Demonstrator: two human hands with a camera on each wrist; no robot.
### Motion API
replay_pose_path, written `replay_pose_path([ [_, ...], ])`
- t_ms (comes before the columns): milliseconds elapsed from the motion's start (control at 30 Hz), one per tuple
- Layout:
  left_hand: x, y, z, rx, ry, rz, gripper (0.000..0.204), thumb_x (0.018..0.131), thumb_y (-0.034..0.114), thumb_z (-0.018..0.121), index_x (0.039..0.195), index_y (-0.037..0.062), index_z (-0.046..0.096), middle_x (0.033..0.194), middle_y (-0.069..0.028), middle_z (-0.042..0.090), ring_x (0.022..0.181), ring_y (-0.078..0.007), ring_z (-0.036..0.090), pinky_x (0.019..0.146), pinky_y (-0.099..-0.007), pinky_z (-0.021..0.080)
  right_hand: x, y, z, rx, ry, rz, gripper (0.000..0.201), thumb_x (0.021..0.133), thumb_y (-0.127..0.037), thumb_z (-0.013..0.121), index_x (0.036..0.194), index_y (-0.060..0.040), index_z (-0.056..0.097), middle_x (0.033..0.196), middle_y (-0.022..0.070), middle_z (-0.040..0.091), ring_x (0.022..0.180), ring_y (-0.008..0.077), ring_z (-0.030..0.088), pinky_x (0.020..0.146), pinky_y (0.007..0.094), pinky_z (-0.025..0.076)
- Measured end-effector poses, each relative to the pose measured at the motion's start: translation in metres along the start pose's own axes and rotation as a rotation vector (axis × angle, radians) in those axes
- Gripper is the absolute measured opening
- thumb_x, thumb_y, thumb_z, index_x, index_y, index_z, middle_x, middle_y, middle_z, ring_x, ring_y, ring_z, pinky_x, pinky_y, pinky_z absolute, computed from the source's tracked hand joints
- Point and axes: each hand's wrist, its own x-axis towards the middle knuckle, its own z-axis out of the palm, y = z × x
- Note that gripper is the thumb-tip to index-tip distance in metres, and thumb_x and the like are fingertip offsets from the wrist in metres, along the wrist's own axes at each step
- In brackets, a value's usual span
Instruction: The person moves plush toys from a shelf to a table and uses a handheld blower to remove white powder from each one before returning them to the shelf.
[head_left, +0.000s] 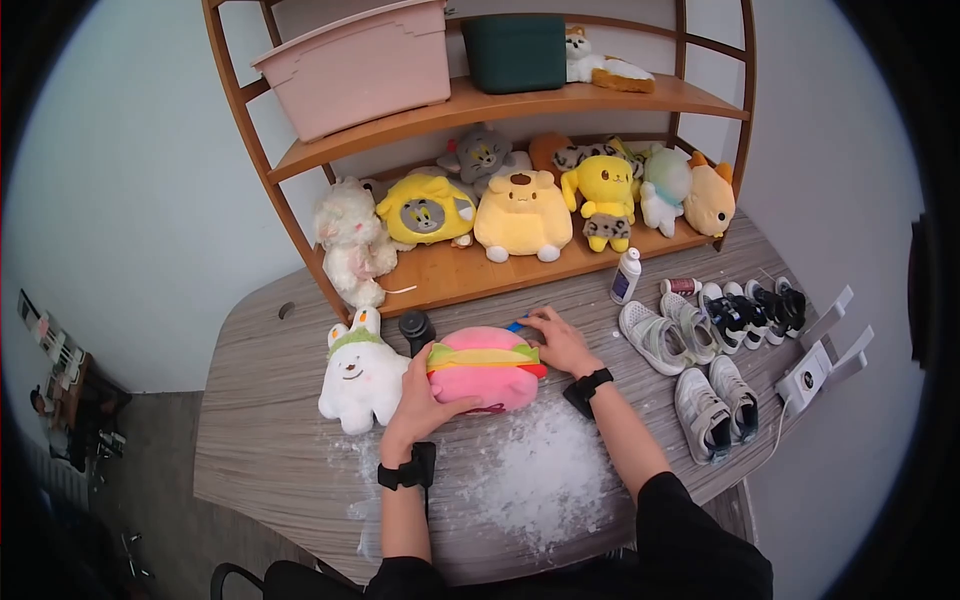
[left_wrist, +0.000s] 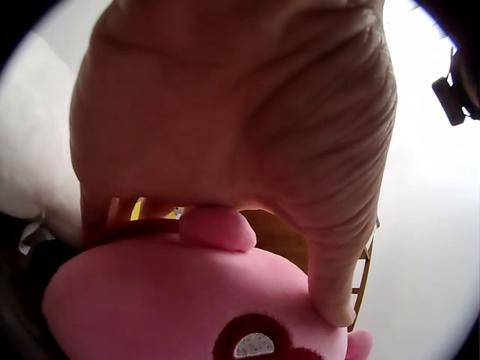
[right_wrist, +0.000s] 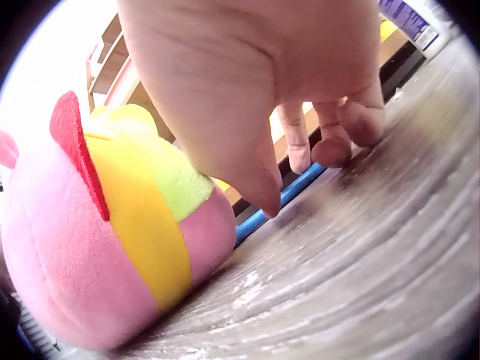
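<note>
A pink plush toy (head_left: 485, 392) with yellow, green and red layers like a burger lies on the wooden table. My left hand (head_left: 420, 400) grips its left side, the thumb on the near face and the fingers over the back. In the left wrist view the palm (left_wrist: 232, 112) arches over the pink plush body (left_wrist: 165, 292). Beside the toy's right end, my right hand (head_left: 562, 345) reaches down, its thumb and fingertips right at a thin blue rod (right_wrist: 253, 223) on the table. I cannot tell whether they pinch it. Most of the rod is hidden behind the toy.
White powder (head_left: 545, 470) is spread over the near table. A white bunny plush (head_left: 358, 385) and a dark bottle (head_left: 416, 330) stand left of the toy. To the right are a white bottle (head_left: 626, 276) and several shoes (head_left: 700, 415). A shelf (head_left: 430, 285) full of plush toys stands behind.
</note>
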Motion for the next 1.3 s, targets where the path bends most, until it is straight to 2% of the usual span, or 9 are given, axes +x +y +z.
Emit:
replay_pose_path([
  [167,0.001,-0.002,-0.002,-0.001,-0.012,0.014,0.115,0.061,0.045,0.092,0.146,-0.0029,0.032,0.139,-0.0242,0.046,0.129,-0.0388,0.045,0.110,-0.0444,0.037,-0.004,0.003,-0.005,-0.080,0.100,0.166,0.042,0.082,-0.027,0.074,0.122,-0.0279,0.064,0.118,0.0079,0.054,0.114,0.0288,0.059,0.090,0.0424,0.051],
  [333,0.001,0.003,-0.008,0.021,-0.032,-0.006,0.111,0.062,0.039,0.093,0.145,-0.0046,0.034,0.136,-0.0237,0.048,0.128,-0.0332,0.049,0.108,-0.0394,0.040,-0.010,0.009,-0.011,-0.081,0.256,0.277,0.032,0.080,-0.023,0.076,0.110,-0.0229,0.064,0.123,0.0087,0.052,0.109,0.0321,0.061,0.087,0.0445,0.051],
  [467,0.000,-0.001,-0.009,-0.038,-0.041,-0.007,0.112,0.061,0.044,0.092,0.145,-0.0034,0.034,0.137,-0.0255,0.048,0.128,-0.0387,0.047,0.109,-0.0436,0.039,-0.014,0.023,-0.008,-0.049,0.348,0.260,0.033,0.077,-0.020,0.079,0.106,-0.0209,0.063,0.120,0.0069,0.054,0.107,0.0316,0.062,0.086,0.0449,0.051],
  [867,-0.001,0.002,-0.010,0.065,-0.013,-0.014,0.112,0.060,0.042,0.093,0.145,-0.0026,0.035,0.133,-0.0255,0.051,0.125,-0.0373,0.050,0.107,-0.0420,0.041,-0.028,0.035,-0.015,-0.048,0.341,0.420,0.039,0.071,-0.038,0.085,0.083,-0.0085,0.063,0.079,0.0067,0.063,0.079,0.0248,0.063,0.069,0.0369,0.049],
  [967,-0.003,0.003,-0.011,0.089,-0.025,-0.005,0.110,0.060,0.042,0.093,0.145,-0.0009,0.036,0.133,-0.0252,0.051,0.124,-0.0369,0.051,0.106,-0.0423,0.041,-0.032,0.027,-0.023,-0.012,0.256,0.524,0.040,0.073,-0.042,0.081,0.084,-0.0088,0.062,0.085,0.0081,0.067,0.087,0.0284,0.065,0.076,0.0399,0.050],
  [1033,-0.001,0.002,-0.009,0.087,-0.030,0.003,0.107,0.063,0.041,0.092,0.145,0.0001,0.038,0.133,-0.0241,0.051,0.123,-0.0350,0.051,0.105,-0.0416,0.042,-0.031,0.031,-0.019,-0.028,0.316,0.502,0.041,0.072,-0.043,0.081,0.080,-0.0081,0.061,0.077,0.0078,0.065,0.079,0.0272,0.065,0.070,0.0391,0.049],
  [1133,0.000,0.000,-0.010,-0.038,0.030,0.012,0.084,0.074,0.036,0.085,0.139,0.0004,0.045,0.129,-0.0212,0.056,0.119,-0.0300,0.055,0.101,-0.0402,0.045,-0.031,0.033,-0.017,-0.031,0.341,0.504,0.042,0.072,-0.043,0.080,0.078,-0.0079,0.059,0.073,0.0079,0.065,0.074,0.0267,0.065,0.067,0.0389,0.048],
  [1233,0.009,0.004,-0.013,-0.209,0.284,-0.102,0.060,0.083,0.032,0.078,0.130,0.0020,0.055,0.118,-0.0192,0.063,0.114,-0.0311,0.059,0.096,-0.0420,0.046,-0.036,0.033,-0.017,-0.022,0.367,0.503,0.042,0.073,-0.044,0.080,0.077,-0.0075,0.060,0.071,0.0083,0.064,0.073,0.0267,0.065,0.066,0.0388,0.048],
  [1300,0.022,0.001,-0.013,-0.115,0.448,-0.049,0.037,0.088,0.024,0.072,0.117,0.0028,0.062,0.108,-0.0180,0.067,0.106,-0.0313,0.063,0.091,-0.0422,0.048,-0.035,0.033,-0.020,0.000,0.367,0.510,0.042,0.074,-0.044,0.079,0.077,-0.0073,0.060,0.072,0.0090,0.065,0.074,0.0286,0.065,0.067,0.0399,0.048],
])
